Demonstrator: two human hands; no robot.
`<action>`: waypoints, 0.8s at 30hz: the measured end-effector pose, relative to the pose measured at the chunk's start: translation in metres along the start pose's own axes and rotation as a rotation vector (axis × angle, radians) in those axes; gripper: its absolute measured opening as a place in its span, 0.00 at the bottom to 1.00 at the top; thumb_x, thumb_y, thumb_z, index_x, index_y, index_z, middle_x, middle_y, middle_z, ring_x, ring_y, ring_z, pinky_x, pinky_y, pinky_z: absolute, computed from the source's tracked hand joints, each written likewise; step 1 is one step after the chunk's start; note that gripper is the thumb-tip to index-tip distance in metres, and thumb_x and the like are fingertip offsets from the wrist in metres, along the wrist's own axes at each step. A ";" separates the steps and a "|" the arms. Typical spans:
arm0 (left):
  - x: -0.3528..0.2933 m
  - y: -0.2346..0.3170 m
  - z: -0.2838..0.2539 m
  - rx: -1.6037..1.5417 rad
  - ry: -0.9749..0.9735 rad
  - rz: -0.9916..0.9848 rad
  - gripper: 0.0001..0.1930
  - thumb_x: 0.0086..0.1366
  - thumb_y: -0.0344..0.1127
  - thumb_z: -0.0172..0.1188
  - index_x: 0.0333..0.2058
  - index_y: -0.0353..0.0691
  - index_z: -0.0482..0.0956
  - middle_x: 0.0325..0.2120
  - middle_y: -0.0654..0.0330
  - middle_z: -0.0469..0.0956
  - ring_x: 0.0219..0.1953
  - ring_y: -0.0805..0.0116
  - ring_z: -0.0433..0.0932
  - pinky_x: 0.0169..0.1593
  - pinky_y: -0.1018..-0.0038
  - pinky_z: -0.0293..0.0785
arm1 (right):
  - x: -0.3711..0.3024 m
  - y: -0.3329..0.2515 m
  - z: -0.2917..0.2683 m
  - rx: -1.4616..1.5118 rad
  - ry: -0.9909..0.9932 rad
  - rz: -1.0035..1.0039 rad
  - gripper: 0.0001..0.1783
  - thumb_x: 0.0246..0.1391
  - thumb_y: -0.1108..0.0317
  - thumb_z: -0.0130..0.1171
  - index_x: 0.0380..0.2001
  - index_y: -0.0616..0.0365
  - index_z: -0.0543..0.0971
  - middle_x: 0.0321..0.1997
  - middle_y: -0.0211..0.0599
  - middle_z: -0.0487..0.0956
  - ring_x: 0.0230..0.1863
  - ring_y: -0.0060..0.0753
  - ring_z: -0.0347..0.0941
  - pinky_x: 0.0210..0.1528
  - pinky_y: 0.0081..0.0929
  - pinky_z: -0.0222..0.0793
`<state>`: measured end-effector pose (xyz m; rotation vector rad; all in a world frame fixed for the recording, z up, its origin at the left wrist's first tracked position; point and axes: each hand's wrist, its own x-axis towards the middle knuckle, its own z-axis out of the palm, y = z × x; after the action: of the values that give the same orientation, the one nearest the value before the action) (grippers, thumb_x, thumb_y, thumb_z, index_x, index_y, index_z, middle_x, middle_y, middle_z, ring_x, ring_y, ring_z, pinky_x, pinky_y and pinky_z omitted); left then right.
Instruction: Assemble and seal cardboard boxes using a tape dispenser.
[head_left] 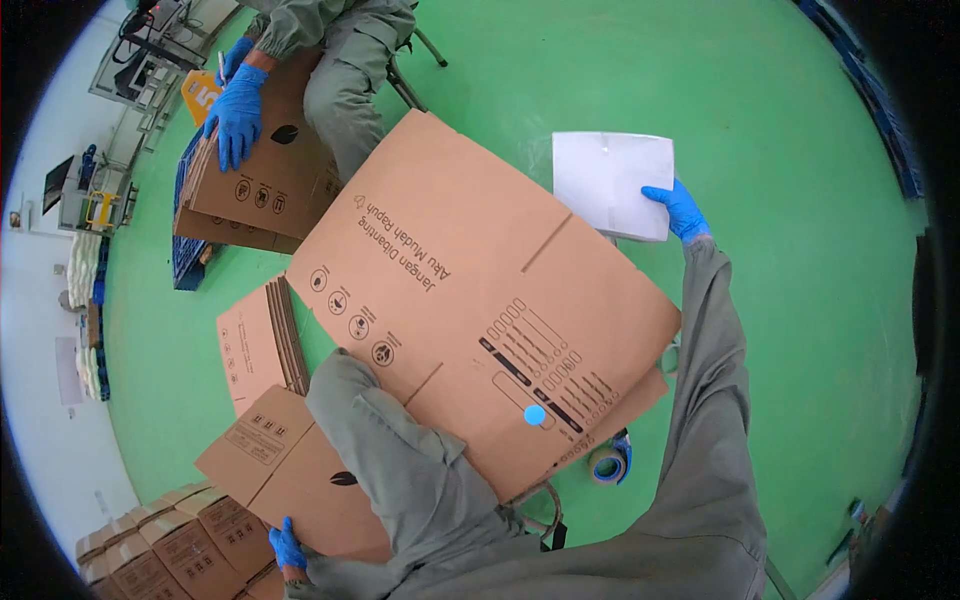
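Note:
A large flattened cardboard box lies across my lap, printed side up, with a round blue sticker near its right corner. Further flat cardboard shows under its lower right edge. My right hand, in a blue glove, is closed on the edge of a stack of white paper sheets, held out beyond the box. At lower left, my blue-gloved left hand grips the edge of another flattened cardboard box, which is partly hidden by my leg.
A tape dispenser sits on the green floor by my seat. Flattened boxes are stacked on the left; closed cartons stand at lower left. At upper left, a seated co-worker's gloved hand rests on folded cardboard, the other holding a pen.

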<state>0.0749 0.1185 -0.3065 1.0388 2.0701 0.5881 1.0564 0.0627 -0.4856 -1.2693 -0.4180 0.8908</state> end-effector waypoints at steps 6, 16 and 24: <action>0.013 -0.017 -0.010 0.071 -0.001 0.052 0.20 0.62 0.32 0.56 0.50 0.29 0.69 0.42 0.56 0.77 0.41 0.64 0.76 0.45 0.69 0.73 | 0.048 0.093 0.021 -0.323 -0.097 0.271 0.35 0.41 0.66 0.68 0.54 0.63 0.69 0.51 0.41 0.76 0.49 0.36 0.72 0.52 0.33 0.69; 0.002 -0.016 -0.008 0.158 0.085 -0.005 0.17 0.62 0.36 0.57 0.45 0.31 0.74 0.37 0.60 0.78 0.36 0.67 0.76 0.40 0.71 0.72 | 0.059 0.193 0.004 -0.374 0.068 0.525 0.26 0.41 0.65 0.70 0.43 0.67 0.75 0.43 0.43 0.79 0.41 0.34 0.75 0.43 0.30 0.72; -0.004 -0.004 -0.004 0.139 0.076 -0.119 0.18 0.62 0.36 0.57 0.48 0.30 0.72 0.42 0.58 0.77 0.40 0.68 0.75 0.44 0.70 0.71 | 0.057 0.195 0.026 -0.262 0.159 0.376 0.28 0.44 0.64 0.68 0.46 0.67 0.74 0.47 0.38 0.77 0.44 0.30 0.74 0.44 0.30 0.71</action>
<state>0.0719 0.1125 -0.3050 0.9758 2.2485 0.4353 1.0060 0.1295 -0.6727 -1.6833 -0.1743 1.0636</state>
